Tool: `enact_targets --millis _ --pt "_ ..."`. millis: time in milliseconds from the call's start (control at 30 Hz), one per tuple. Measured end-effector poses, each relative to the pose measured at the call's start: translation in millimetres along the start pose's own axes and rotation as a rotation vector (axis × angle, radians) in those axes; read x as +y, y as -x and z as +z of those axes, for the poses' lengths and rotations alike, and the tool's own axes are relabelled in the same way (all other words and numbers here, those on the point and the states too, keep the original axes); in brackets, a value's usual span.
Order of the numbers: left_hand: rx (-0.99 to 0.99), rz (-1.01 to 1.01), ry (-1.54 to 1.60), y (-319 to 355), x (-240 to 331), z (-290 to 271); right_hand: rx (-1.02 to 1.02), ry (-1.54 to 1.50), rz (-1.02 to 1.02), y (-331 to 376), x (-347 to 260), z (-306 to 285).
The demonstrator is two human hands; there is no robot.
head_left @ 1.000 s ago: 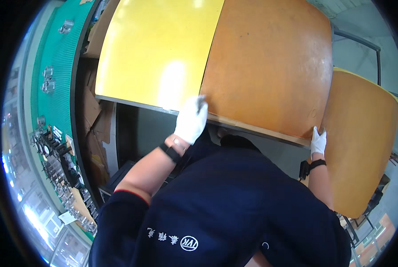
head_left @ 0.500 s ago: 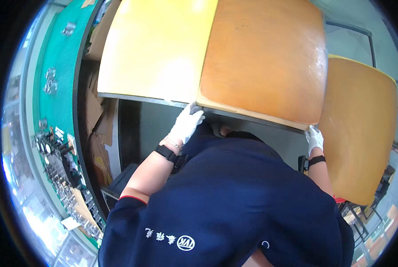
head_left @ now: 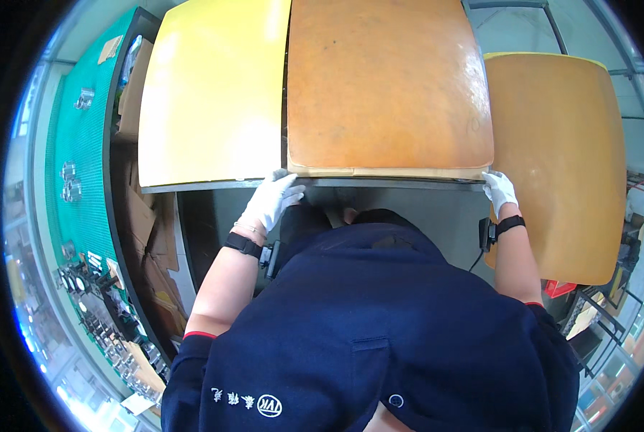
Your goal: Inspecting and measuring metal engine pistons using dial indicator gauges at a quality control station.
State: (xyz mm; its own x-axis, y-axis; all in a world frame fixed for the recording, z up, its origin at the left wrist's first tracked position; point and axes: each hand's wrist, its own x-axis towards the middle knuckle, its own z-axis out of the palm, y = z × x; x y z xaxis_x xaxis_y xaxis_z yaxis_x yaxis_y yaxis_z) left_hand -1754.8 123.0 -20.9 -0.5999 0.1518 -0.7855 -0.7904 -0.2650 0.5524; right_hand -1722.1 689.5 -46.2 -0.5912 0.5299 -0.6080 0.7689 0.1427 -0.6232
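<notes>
We look down on our own two white-gloved hands at the near edge of a large orange-brown rectangular board (head_left: pixel 390 86) with rounded corners. The fingers of our left hand (head_left: pixel 270 201) are curled over the board's near left corner, grasping it where it meets a bright yellow flat panel (head_left: pixel 210 93). The fingers of our right hand (head_left: pixel 500 190) are closed around the board's near right corner, gripping its edge. Each wrist wears a black band with a small black device strapped on the inner side.

The orange-brown board lies flat and level, straight ahead of us and between our hands, with a pale strip running along its near edge. It rests on a grey metal frame (head_left: pixel 408 184) whose bar shows just below that edge. The yellow panel lies just beside it on the left, their long sides touching or nearly so; we cannot tell which. To the right, a second orange-brown board (head_left: pixel 559 158) lies beside the first at a lower level, partly behind our right forearm.

Our bare forearms lead back into the short sleeves of a dark navy shirt (head_left: pixel 379 331) filling the lower part of the view. Far left, a green mat (head_left: pixel 77 173) holds small metal parts, with brown cardboard pieces (head_left: pixel 145 223) stacked between it and the yellow panel.
</notes>
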Motion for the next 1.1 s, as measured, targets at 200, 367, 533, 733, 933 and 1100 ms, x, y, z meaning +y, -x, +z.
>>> enact_targets --millis 200,367,533,733,933,1100 --pt "0.055 0.026 -0.083 -4.0 -9.2 27.4 0.028 0.049 -0.024 -19.7 1.5 6.2" --pt "0.072 0.054 -0.100 -7.0 -3.8 14.5 -0.037 -0.044 0.066 -12.6 -2.4 10.3" --pt "0.076 0.096 -0.132 20.7 -5.3 16.9 -0.312 0.498 -0.216 22.8 65.2 -33.6" --pt "-0.064 -0.279 -0.236 32.0 -60.1 -22.6 -0.103 -0.014 0.181 64.8 120.0 -31.4" --pt "-0.006 -0.203 -0.075 19.3 -58.1 -8.8 0.016 -0.194 0.215 85.6 75.7 7.3" --pt "0.213 -0.193 -0.232 7.8 -56.1 7.0 0.030 -0.248 0.194 69.6 88.5 8.4"
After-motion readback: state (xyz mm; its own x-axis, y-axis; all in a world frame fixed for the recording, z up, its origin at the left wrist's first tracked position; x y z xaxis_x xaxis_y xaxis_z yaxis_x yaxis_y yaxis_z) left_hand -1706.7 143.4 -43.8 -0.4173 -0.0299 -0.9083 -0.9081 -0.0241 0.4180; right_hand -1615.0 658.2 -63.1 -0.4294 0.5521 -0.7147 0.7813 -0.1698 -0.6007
